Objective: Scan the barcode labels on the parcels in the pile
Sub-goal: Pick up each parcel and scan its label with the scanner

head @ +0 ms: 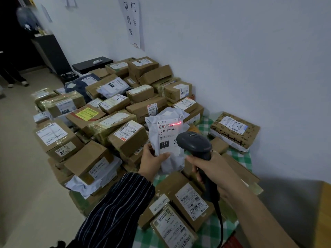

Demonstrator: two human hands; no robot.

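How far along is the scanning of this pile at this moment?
Done: nothing shows which parcels are already scanned. In hand: the left hand holds up a grey mailer while the right hand grips the scanner; its red line crosses the right end of the barcode. Left: seemingly the pile of boxes behind.

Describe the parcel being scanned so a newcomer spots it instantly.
A pile of brown boxes lies along the white wall. Above its near edge, the left hand holds a grey mailer bag; only its label carries the scanner's red line.

Handwritten paper sign [131, 20] on white wall [232, 51]
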